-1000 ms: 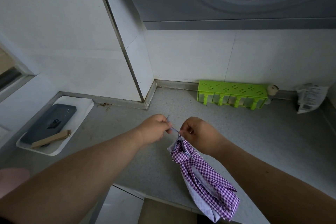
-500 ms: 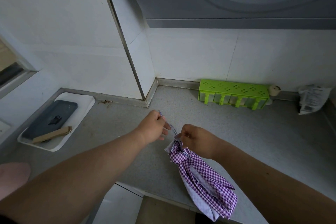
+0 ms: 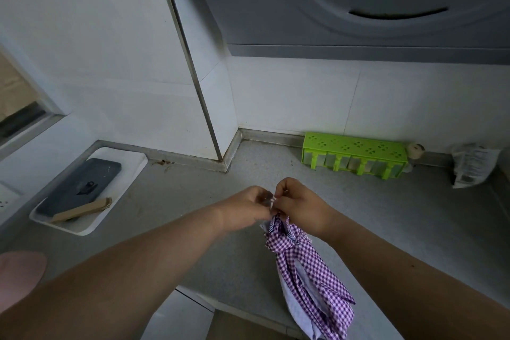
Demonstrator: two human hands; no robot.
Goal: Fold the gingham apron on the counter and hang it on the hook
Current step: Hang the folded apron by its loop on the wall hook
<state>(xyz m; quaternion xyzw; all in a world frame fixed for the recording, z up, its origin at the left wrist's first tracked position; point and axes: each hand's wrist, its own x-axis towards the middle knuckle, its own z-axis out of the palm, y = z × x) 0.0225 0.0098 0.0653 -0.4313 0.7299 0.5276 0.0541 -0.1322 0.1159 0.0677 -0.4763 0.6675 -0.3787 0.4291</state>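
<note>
The purple-and-white gingham apron [image 3: 311,276] hangs bunched in a narrow bundle above the grey counter [image 3: 193,229], its lower end dangling past the counter's front edge. My left hand [image 3: 244,207] and my right hand [image 3: 300,208] meet at the bundle's top. Both pinch the apron's thin strap between curled fingers, knuckle to knuckle. No hook shows in this view.
A white tray [image 3: 129,174] with a dark grey block [image 3: 80,186] and a wooden piece [image 3: 82,210] sits at the counter's left. A green plastic rack [image 3: 356,153] stands against the back wall, and a crumpled packet [image 3: 472,164] lies at the right. A grey hood [image 3: 358,0] hangs overhead.
My hands, apart with the strap stretched between them half a second ago, have come together at the top of the bundle. The apron has stayed bunched and hanging.
</note>
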